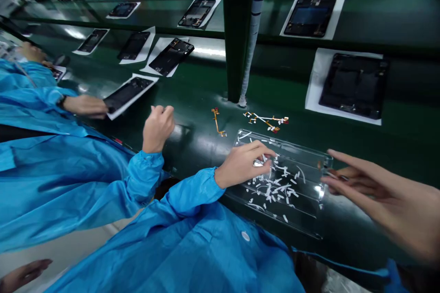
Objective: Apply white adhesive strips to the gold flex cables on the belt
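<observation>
A shallow clear plastic tray (309,219) lies in front of me, with many small white strips and scraps (275,190) scattered in it. Over its far left part is my left hand (245,162), fingers curled and thumb and forefinger drawn together among the scraps. Anything pinched there is too small to name. At the tray's right end, my right hand (385,197) has its thumb and fingers closed on the edge. Beyond the tray lie a single orange flex cable (216,121) and a small crossed cluster of flex cables (264,120) with white tabs.
Dark tablet-like housings on white sheets lie along the green bench, including one at right (357,84). A post (237,32) with a wrapped conduit rises behind the cables. At left, a co-worker's hand (158,128) is raised; another hand (85,105) touches a housing.
</observation>
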Tool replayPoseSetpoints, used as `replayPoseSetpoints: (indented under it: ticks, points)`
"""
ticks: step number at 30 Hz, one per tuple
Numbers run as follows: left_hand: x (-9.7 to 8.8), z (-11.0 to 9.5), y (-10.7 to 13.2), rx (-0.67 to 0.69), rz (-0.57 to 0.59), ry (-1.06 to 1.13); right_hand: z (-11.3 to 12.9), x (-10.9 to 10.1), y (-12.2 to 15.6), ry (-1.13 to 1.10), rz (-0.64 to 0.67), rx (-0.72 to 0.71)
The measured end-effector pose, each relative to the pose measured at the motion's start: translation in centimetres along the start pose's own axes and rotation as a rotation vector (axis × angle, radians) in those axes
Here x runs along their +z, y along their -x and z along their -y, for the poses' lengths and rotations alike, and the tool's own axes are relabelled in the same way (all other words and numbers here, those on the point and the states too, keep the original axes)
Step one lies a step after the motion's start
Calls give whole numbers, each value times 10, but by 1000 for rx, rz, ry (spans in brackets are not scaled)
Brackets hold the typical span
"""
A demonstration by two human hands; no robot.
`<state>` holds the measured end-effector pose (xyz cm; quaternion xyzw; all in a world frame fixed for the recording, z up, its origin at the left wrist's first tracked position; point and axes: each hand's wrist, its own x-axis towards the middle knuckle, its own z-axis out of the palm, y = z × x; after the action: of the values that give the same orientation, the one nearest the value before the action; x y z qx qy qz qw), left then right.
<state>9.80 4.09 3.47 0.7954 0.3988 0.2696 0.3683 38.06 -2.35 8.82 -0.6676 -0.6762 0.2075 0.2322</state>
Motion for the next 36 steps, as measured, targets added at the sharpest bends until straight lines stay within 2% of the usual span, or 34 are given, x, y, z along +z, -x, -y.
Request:
replayPoseSetpoints:
  ticks: [3, 5, 11, 14, 17, 20, 25, 28, 31, 34, 36]
  points:
    - [0, -14, -9, 37, 105, 311, 21, 13, -13, -71, 129, -201]
    - [2, -17, -14, 51, 150, 409, 30, 21, -20, -97, 129, -284]
    - [8, -10, -14, -110, 8, 496, 31, 30, -19, -32, 59, -395]
    - [7, -12, -13, -116, 2, 475, 30, 30, -16, -18, 58, -387]
    - [6, -17, -13, -52, -4, 330, 34, 31, -16, -24, 46, -380]
    - [7, -19, -12, -2, -40, 208, 39, 33, -19, -23, 15, -363]
    - [11, -17, -10, 28, -117, 124, 38, 39, -21, 41, -4, -323]
    - [12, -17, -9, 15, -126, 118, 38, 46, -18, 121, -34, -321]
    - [10, -17, -10, 0, -126, 149, 41, 53, -16, 244, -132, -400]
    - [8, -15, -11, -56, -87, 202, 43, 59, -16, 417, -222, -461]
    - [9, -13, -14, -99, -59, 265, 44, 64, -17, 505, -237, -453]
